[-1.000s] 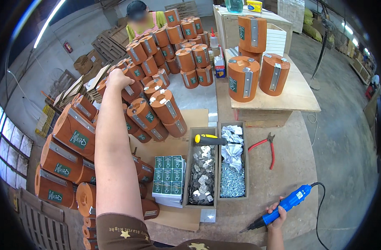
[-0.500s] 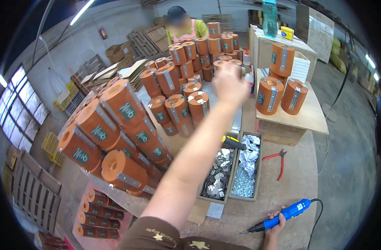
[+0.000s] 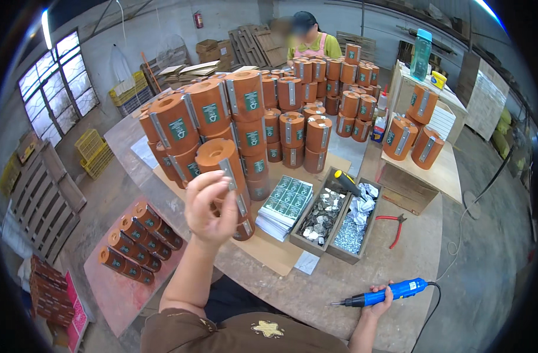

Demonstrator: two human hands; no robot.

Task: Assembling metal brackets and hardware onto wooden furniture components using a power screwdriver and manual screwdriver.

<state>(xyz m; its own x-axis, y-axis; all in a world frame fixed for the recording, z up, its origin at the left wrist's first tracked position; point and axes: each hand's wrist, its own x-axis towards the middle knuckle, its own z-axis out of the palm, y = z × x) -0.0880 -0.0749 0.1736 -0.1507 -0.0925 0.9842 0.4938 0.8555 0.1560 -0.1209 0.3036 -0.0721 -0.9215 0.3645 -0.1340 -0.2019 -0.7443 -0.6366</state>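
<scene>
My left hand [image 3: 209, 209] is raised, fingers loosely curled and apart from the thumb, and I see nothing held between them. Right behind it is a brown hollow cylinder [image 3: 219, 154] with a metal strip and a round hole in its top; the hand partly covers it, and whether they touch I cannot tell. My right hand [image 3: 379, 301] grips a blue electric screwdriver [image 3: 407, 289] low over the table's right side, its bit pointing left and its cord trailing down. A stack of green-and-white printed labels [image 3: 286, 200] lies to the right of my left hand.
Tall stacks of brown cylinders [image 3: 245, 109] fill the table's far side. Wooden trays hold metal clips [image 3: 319, 217] and screws [image 3: 351, 235], with a yellow-black screwdriver [image 3: 346, 181] across them. Red-handled pliers [image 3: 396, 232] lie to the right. A person [image 3: 313, 44] is behind the stacks.
My left hand has come back from the far stacks to the near cylinder at left, uncovering the labels. The view has shifted left. The electric screwdriver stays in my right hand.
</scene>
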